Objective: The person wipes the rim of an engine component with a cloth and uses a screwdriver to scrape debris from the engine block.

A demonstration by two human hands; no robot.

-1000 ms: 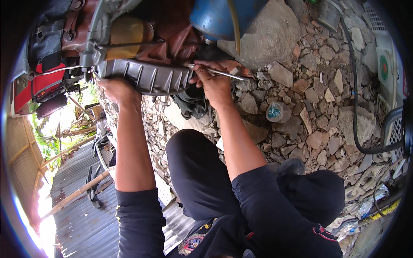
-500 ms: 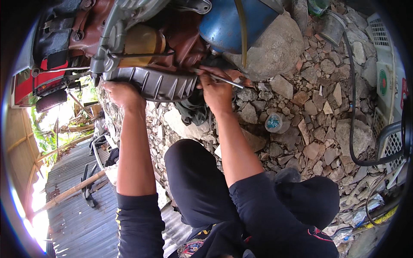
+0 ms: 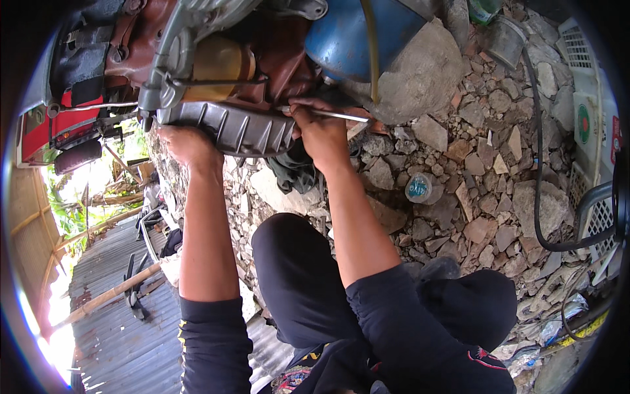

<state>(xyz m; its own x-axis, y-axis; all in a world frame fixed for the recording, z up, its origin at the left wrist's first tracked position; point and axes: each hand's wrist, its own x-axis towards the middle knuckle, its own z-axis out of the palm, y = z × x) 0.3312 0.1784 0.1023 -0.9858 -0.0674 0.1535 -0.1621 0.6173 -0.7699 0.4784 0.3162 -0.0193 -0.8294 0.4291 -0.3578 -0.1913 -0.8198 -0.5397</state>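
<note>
A dark grey ribbed metal cover [image 3: 252, 133] sits along the underside of a reddish-brown machine body [image 3: 283, 73]. My left hand [image 3: 190, 146] is closed around the cover's left end, its fingers partly hidden behind it. At the other end, my right hand [image 3: 321, 134] grips a slim, shiny metal rod tool [image 3: 338, 115]. The rod lies nearly level against the lower edge of the body, its free end pointing right. Whether its inner tip touches a fastener, I cannot tell. Just above the cover is a yellowish cylinder [image 3: 220, 71]. A dark cloth [image 3: 293, 172] lies below my right hand.
A blue metal tank [image 3: 361, 36] rests by a large rock [image 3: 420, 75]. Broken stones [image 3: 482, 230] cover the ground, with a clear plastic cup [image 3: 420, 188] among them. Right are a black hose [image 3: 538, 164] and pale crates [image 3: 594, 125]; corrugated sheet [image 3: 118, 289] lies left.
My right hand has shifted slightly left with the rod, which now lies flatter, its free end a little higher. My left hand stays on the cover.
</note>
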